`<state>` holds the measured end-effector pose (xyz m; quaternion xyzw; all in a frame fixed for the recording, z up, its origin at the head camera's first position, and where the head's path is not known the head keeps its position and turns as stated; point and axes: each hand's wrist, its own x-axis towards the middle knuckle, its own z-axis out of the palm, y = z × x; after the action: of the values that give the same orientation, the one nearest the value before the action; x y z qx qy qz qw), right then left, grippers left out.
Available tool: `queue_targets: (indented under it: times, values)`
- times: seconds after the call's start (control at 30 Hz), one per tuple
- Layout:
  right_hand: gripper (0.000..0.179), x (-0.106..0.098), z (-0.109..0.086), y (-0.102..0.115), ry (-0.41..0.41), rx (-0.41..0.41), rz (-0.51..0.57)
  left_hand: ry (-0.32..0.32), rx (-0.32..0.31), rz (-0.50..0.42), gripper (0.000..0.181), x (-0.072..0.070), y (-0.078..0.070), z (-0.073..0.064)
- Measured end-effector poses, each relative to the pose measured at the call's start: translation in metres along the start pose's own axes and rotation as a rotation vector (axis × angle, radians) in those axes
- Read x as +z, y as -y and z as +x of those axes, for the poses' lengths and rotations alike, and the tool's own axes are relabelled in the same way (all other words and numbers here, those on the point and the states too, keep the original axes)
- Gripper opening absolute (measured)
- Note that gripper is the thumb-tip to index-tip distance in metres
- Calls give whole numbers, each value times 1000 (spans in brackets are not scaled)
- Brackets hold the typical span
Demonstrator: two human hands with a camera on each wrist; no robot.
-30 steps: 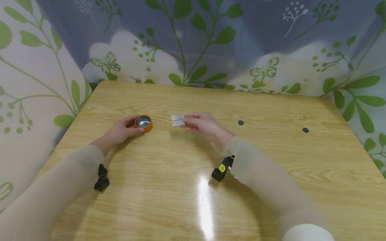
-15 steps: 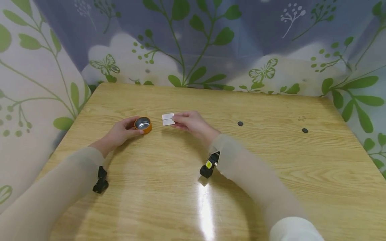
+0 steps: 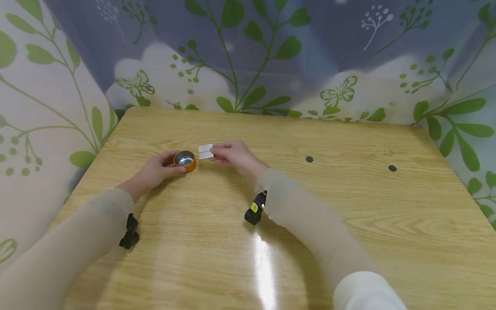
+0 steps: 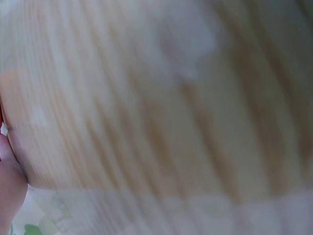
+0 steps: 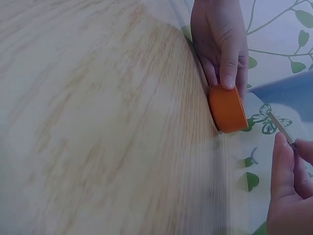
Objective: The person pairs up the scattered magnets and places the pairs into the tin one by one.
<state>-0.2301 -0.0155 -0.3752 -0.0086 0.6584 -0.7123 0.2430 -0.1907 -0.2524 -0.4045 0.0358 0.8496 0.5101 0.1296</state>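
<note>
An orange bowl (image 3: 191, 166) with a shiny metal inside stands on the left part of the table. My left hand (image 3: 155, 170) grips it from the left, thumb in front and fingers behind. Just right of the bowl, my right hand (image 3: 234, 156) pinches a flat, pale square piece (image 3: 204, 152) with a dark line across its middle. In the right wrist view the piece (image 5: 281, 126) appears edge-on as a thin strip, apart from the bowl (image 5: 228, 110). Only a bit of my left hand (image 4: 11, 183) shows at the left border of the left wrist view, which is blurred.
Two small dark discs lie on the wooden table (image 3: 217, 258): a nearer disc (image 3: 309, 159) right of my right hand and a farther disc (image 3: 392, 168) toward the right side. Leaf-patterned cloth (image 3: 263, 47) hangs behind the table's back edge.
My right hand has moved left with the square piece, bringing it close to the bowl. My left hand and the bowl have stayed in place.
</note>
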Motion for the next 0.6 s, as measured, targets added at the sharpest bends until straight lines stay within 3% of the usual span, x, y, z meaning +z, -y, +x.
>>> queue_targets:
  times: [0.27,0.6]
  values:
    - [28,17,11,-2,1,-15,-82,-4,-5,10,72,0,1,2]
    - [22,43,16,-7,-66,-56,-142,-7,-19,20,74,-1,3,3]
